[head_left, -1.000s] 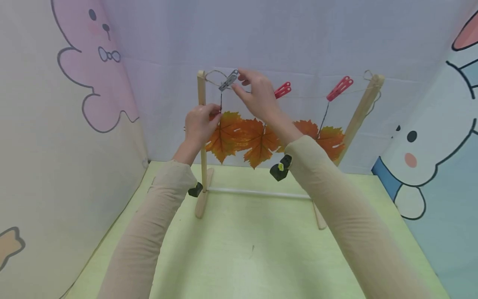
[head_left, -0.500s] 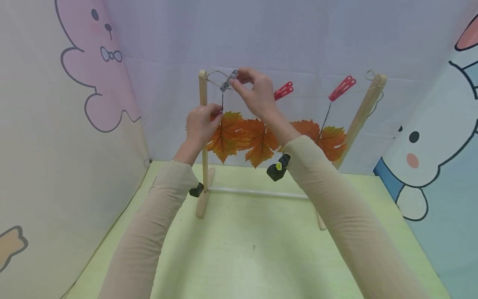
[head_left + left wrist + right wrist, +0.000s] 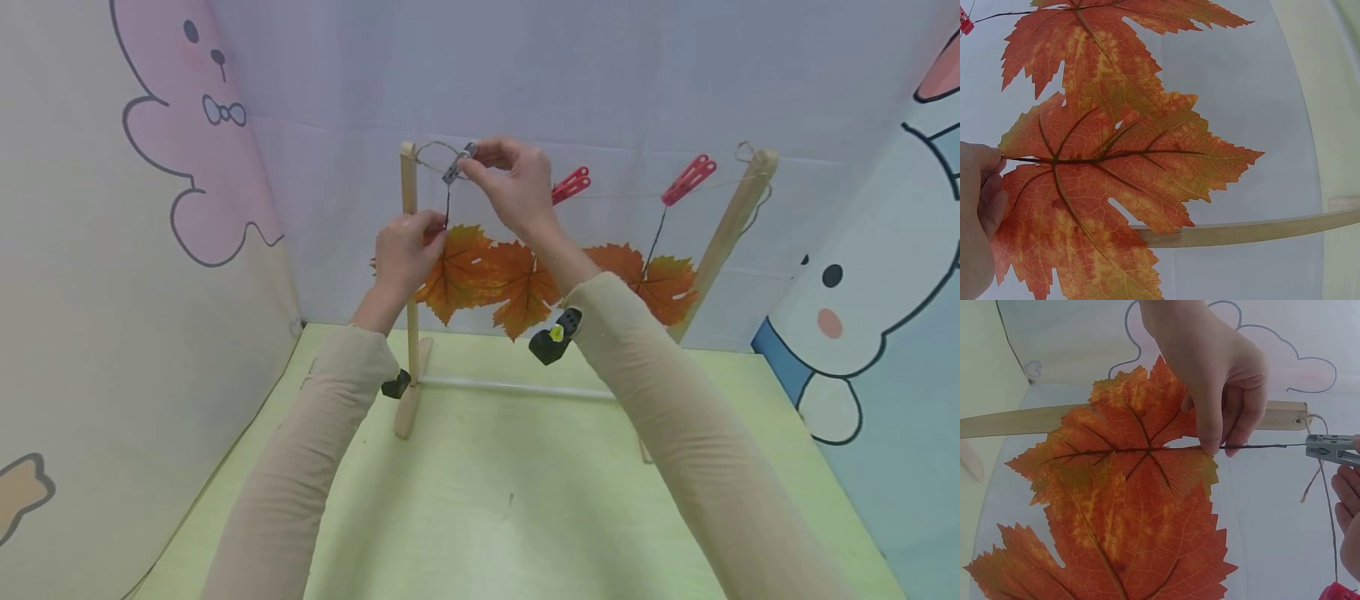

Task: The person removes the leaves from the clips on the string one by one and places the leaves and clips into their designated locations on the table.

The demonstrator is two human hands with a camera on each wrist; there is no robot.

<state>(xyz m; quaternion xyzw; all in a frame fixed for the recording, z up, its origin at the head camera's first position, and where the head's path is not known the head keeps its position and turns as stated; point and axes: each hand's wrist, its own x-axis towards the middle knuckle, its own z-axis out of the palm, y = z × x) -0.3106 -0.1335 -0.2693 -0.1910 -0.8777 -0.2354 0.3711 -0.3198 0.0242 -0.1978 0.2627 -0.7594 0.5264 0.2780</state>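
Observation:
In the head view my left hand (image 3: pixel 405 254) pinches the dark stem of the leftmost autumn leaf (image 3: pixel 453 279), just above the blade. My right hand (image 3: pixel 517 183) grips a grey clothespin (image 3: pixel 452 171) at the string near the left post. The right wrist view shows the clothespin's jaws at the tip of the stem, with the string (image 3: pixel 1329 519) passing by them. Whether the jaws are fully closed on both cannot be told. The left wrist view shows the pinched leaf (image 3: pixel 1110 162) overlapping its orange neighbour (image 3: pixel 1104 56).
A wooden stand has a left post (image 3: pixel 408 179), a right post (image 3: pixel 723 237) and a white crossbar (image 3: pixel 517 387). Two red clothespins (image 3: pixel 688 180) sit on the string, over more leaves (image 3: pixel 663 287). The stand rests on a pale green table (image 3: pixel 480 500) between printed cloth walls.
My right fingers have shifted slightly down and left along the grey clothespin, covering more of it. The left hand keeps its pinch on the stem, and the hanging leaves barely move.

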